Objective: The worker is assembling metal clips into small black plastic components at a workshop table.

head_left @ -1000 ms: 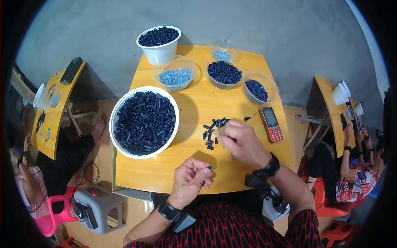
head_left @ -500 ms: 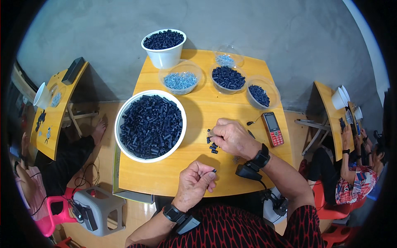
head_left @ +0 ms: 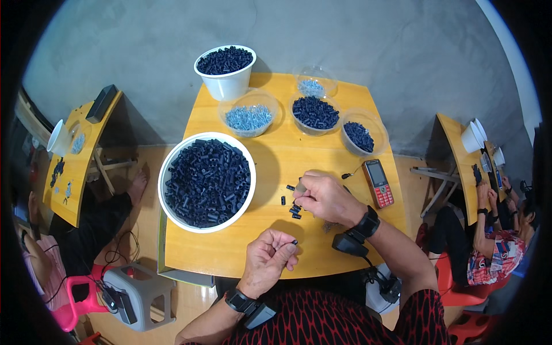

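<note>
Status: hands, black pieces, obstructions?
Left hand pinching small black piece. Right hand near loose black pieces, grip unclear. Phone lying farther right, seemingly not blocking.

On the yellow wooden table, I see a round white plastic tub at left, holding short black tubes. Behind it stand a clear round plastic bowl of small silvery pieces, then a tapered white plastic bucket. Loose black tubes lie between the tub and a red-and-black keypad phone at right.
</note>
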{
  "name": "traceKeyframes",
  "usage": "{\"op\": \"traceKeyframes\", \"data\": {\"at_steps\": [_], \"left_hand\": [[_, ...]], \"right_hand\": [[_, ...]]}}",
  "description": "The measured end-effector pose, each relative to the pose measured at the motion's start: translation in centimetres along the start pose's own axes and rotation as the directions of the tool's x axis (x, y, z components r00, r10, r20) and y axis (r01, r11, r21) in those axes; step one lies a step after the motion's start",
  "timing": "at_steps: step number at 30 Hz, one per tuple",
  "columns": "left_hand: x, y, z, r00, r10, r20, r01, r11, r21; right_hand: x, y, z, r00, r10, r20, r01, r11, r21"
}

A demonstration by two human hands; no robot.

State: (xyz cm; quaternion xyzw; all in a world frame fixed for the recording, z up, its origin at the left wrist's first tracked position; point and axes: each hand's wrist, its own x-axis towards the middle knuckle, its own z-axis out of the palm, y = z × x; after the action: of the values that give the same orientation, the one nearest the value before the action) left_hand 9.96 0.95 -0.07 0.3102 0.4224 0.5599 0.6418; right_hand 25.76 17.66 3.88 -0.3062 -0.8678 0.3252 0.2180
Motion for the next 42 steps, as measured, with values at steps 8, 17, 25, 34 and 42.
{"op": "traceKeyframes", "data": {"at_steps": [8,17,25,34,42], "left_hand": [[0.4,-0.2,-0.4,0.999,0.047,-0.002,-0.047,0.996,-0.073],[-1.7,0.0,0.3,0.89,0.187,-0.416,-0.226,0.973,-0.045],[-0.4,0.7,-3.3,0.648,0.494,-0.58,-0.548,0.831,0.096],[-0.1,0.2,-3.3,0.588,0.535,-0.607,-0.573,0.805,0.153],[0.0,0.3,-3.2,0.611,0.545,-0.575,-0.575,0.804,0.151]], "right_hand": [[-2.7,-1.9,0.6,0.986,0.154,-0.068,-0.131,0.956,0.262],[-1.4,-3.2,2.0,0.996,-0.071,-0.047,0.073,0.996,0.053],[0.7,-5.2,6.6,0.993,-0.022,0.114,0.022,1.0,0.0],[2.5,-5.9,9.7,0.996,0.025,-0.081,-0.037,0.988,-0.152],[2.2,-5.1,10.2,0.995,0.01,-0.101,-0.025,0.988,-0.155]]}}
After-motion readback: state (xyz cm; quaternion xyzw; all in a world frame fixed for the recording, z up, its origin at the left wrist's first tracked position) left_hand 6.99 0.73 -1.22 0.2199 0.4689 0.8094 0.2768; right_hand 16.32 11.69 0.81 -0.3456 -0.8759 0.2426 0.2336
